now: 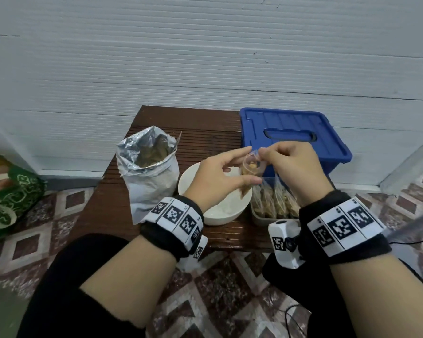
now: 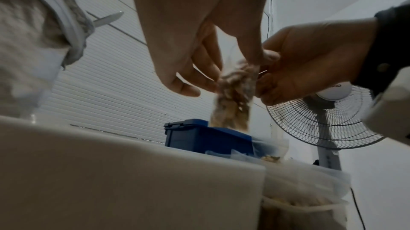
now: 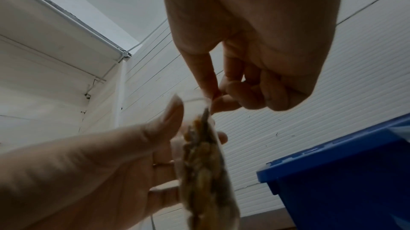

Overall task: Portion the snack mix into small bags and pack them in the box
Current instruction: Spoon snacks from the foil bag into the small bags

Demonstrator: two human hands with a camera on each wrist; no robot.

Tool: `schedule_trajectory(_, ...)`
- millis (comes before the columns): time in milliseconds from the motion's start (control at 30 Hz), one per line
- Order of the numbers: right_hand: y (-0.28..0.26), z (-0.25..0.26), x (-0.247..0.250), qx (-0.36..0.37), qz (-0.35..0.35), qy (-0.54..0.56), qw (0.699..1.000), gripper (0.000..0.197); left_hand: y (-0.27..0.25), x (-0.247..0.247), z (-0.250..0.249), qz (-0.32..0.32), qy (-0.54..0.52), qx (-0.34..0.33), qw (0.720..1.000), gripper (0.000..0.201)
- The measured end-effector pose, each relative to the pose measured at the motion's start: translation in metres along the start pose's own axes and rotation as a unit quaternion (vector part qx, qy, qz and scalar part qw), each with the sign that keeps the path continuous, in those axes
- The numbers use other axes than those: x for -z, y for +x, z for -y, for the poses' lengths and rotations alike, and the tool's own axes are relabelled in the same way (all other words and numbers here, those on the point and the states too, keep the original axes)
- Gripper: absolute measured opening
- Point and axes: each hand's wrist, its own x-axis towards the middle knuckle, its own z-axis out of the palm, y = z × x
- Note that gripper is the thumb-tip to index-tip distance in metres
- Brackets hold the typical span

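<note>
Both hands are up over the tabletop, and between them hangs the small bag, part full of snack mix. The left hand cradles it from the left, thumb and fingers curled round its body; the right hand pinches the top edge with thumb and forefinger, the other fingers curled in. The bag's long axis runs near vertical, mouth up, bottom dangling toward the bowl. From the right wrist view the bag looks edge-on, slim, with the mouth seemingly pressed between the fingertips; whether it is sealed cannot be told.

Now the key relation: the box of packed bags sits just below and to the right, near the right wrist, so the right hand is closer to it. The blue lid lies beyond it. The foil sack stands off to the left.
</note>
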Motion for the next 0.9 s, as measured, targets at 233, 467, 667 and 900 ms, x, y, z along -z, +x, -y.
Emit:
schedule_trajectory(233,0.001,0.002,0.010,0.036,0.073,-0.054,0.995,0.025,0.004,0.009,0.013,0.108,0.069,0.007,0.992,0.059)
schedule_trajectory(467,-0.002,0.006,0.013,0.009,0.088,-0.022,0.996,0.041,0.005,0.004,0.019,0.059,0.041,0.008,0.997,0.033)
schedule_trajectory(667,0.000,-0.004,0.015,0.045,0.081,-0.140,0.986,0.015,0.007,-0.007,0.023,0.041,0.009,0.015,0.999,0.033)
schedule_trajectory(900,0.005,-0.013,0.044,0.009,-0.006,-0.103,0.995,0.018,0.007,-0.006,0.023,0.039,0.018,0.053,0.998,0.044)
